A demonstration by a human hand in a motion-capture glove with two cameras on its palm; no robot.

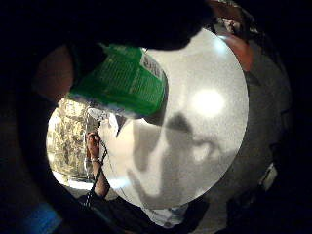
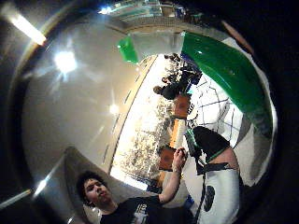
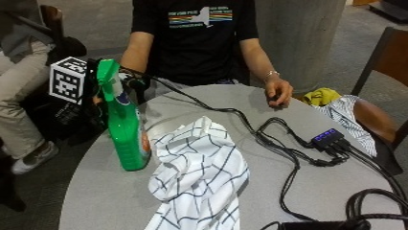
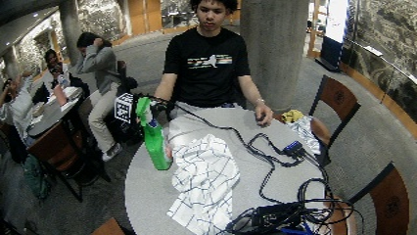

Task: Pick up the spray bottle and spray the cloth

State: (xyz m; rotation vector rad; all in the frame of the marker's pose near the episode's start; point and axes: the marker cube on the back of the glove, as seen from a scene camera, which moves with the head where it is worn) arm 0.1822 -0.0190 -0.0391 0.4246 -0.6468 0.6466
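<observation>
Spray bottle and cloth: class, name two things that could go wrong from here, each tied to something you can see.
1. The spray bottle stands near the table edge; as the gloved right hand grips its top, a slip might tip it off.
2. Cables and a small hub lie beside the cloth; stray spray could wet them.

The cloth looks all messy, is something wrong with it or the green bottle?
Nothing spilled or broken. The white checked cloth just lies crumpled on the table. The green spray bottle stands upright beside it, its top at the gloved right hand.
</observation>
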